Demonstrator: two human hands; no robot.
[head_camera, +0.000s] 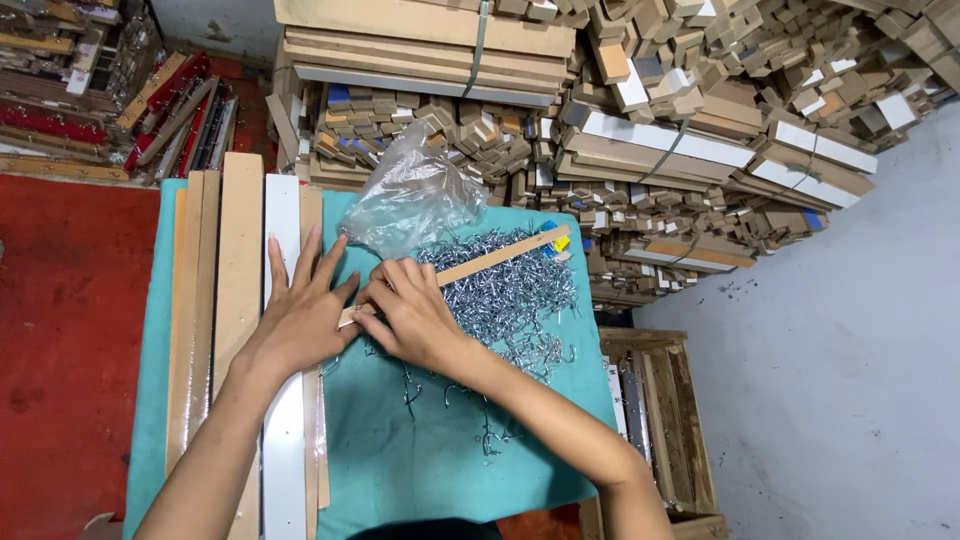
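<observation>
Stick (500, 257) end pinched between both hands (305, 315) (410, 310).

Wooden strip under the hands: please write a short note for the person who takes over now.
Left hand: flat, fingers spread, pressing the near end of the wooden strip.
Right hand: fingers pinching at that same end; what they hold is hidden.
The strip lies slanted over the pile of metal hooks on the teal cloth.
Long boards lie at the left.
No hook visibly fitted yet.

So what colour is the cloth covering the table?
Teal green cloth, seen clearly in the head view.
</observation>
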